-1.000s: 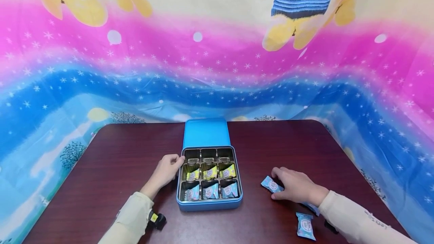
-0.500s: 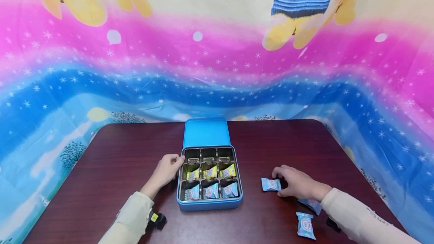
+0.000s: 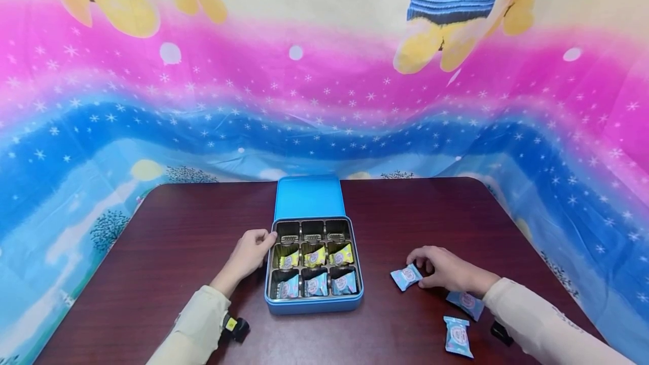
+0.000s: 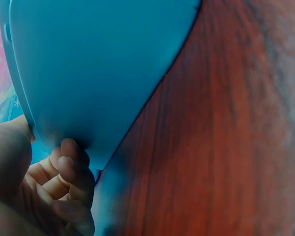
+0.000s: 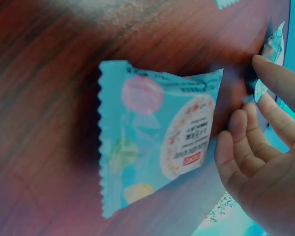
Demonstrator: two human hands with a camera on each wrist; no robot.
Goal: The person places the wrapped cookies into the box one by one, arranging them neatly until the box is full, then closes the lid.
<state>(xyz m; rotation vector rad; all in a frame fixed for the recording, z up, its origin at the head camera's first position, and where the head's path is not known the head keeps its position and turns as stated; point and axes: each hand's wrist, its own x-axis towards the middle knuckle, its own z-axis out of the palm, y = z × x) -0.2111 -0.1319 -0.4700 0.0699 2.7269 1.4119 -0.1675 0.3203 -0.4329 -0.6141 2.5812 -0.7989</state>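
A blue tin box [image 3: 314, 307] stands mid-table with its lid [image 3: 309, 197] folded back. Yellow wrapped candies [image 3: 314, 257] lie in the middle row of its divided tray, blue wrapped candies [image 3: 316, 285] in the front row. My left hand [image 3: 249, 253] grips the tin's left edge, thumb at the rim and fingers curled against the side wall [image 4: 98, 73]. To the right of the tin, my right hand [image 3: 448, 270] pinches the end of a blue wrapped candy [image 3: 405, 277] between thumb and fingers. In the right wrist view that candy [image 5: 271, 56] is partly hidden.
Under the right wrist lies another blue wrapped candy [image 3: 466, 304], large in the right wrist view. A further one [image 3: 458, 337] is nearer the front. The back-row compartments [image 3: 312, 232] hold no candy. A printed curtain [image 3: 324, 100] hangs behind the table [image 3: 192, 213].
Half a second ago the candy lay level beside the parted right fingers; now it is turned and tilted, with thumb and fingers at its end. The left hand has stayed on the tin.
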